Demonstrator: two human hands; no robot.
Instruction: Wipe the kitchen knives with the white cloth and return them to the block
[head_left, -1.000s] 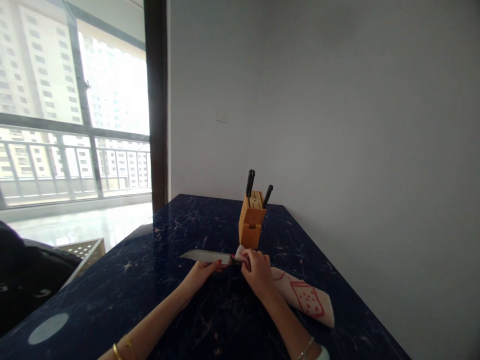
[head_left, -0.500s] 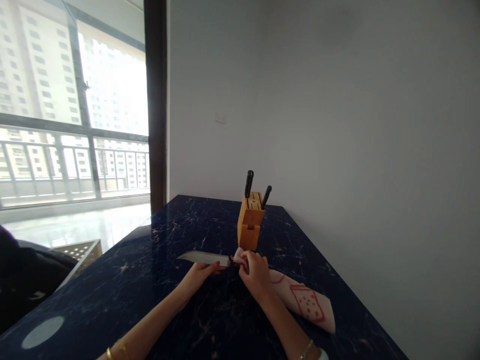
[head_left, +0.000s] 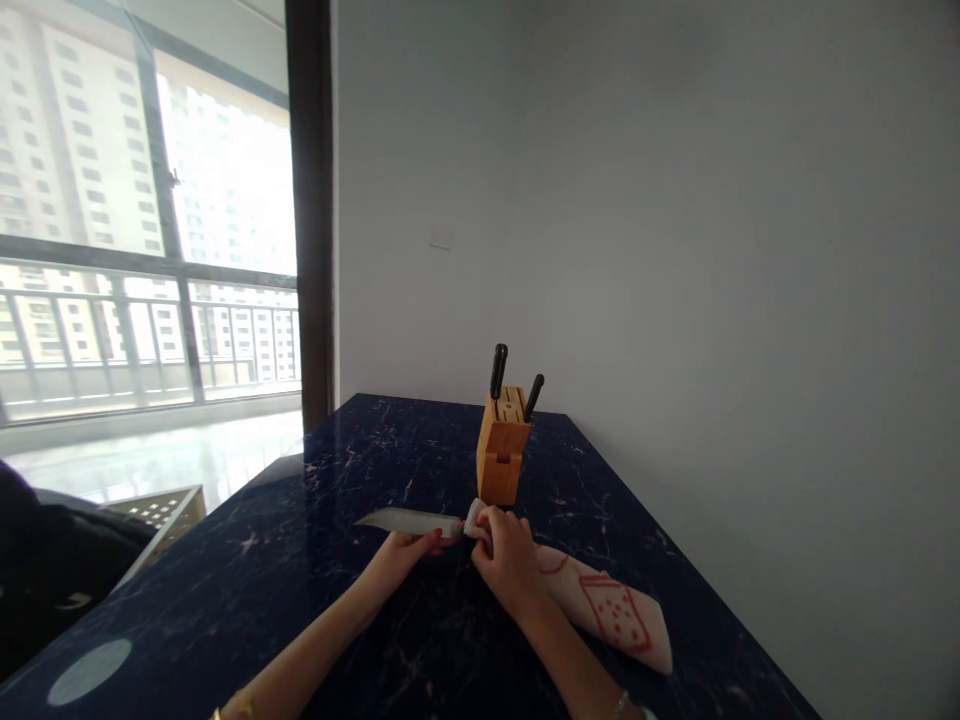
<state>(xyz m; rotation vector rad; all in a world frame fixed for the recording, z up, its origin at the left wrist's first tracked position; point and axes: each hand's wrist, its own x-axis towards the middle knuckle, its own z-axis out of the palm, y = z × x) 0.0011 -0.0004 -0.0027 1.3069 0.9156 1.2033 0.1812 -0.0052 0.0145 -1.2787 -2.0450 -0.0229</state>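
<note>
A knife lies flat on the dark marble table (head_left: pixel 315 560), its steel blade (head_left: pixel 405 520) pointing left. My left hand (head_left: pixel 405 553) pinches the blade near its base. My right hand (head_left: pixel 506 555) is closed over a white cloth with red print (head_left: pixel 607 615), which is bunched over the knife's handle; the handle itself is hidden. The rest of the cloth trails off to the right on the table. Just behind my hands stands a wooden knife block (head_left: pixel 501 447) with two black handles sticking up.
A grey wall runs along the table's right and far sides. To the left are a dark window post, a large window with a balcony railing, and a perforated box (head_left: pixel 161 508) beside the table. A pale round spot (head_left: pixel 88 671) marks the table's near left.
My right hand with the cloth has slid slightly left along the knife toward the blade's base. The left hand keeps its hold. The view has shifted a little.
</note>
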